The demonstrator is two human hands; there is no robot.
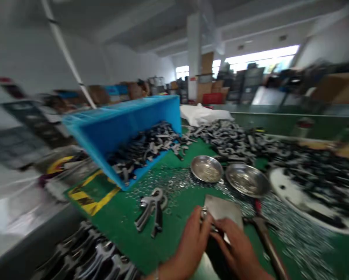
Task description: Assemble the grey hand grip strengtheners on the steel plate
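My left hand (192, 238) is closed, its thumb and fingers pinching a small metallic part (204, 212). Close beside it, my right hand (235, 242) is closed too, with its fingers at the same part. Most of the part is hidden by my fingers, and blur hides its detail. Just beyond my hands a square metal plate (223, 208) lies on the green table (128, 229). To the left is a pair of clamp-like tools (153, 210) with curved silvery jaws and dark handles. A hammer (264, 237) rests to the right of my right hand.
A blue crate (133, 116) on its side spills similar tools. Two metal bowls (206, 168) hold small pieces, and loose metal rings (174, 182) are scattered around. A heap of parts (227, 138) stands behind; a white tray (302, 208) lies right. More tools (98, 256) fill the lower left.
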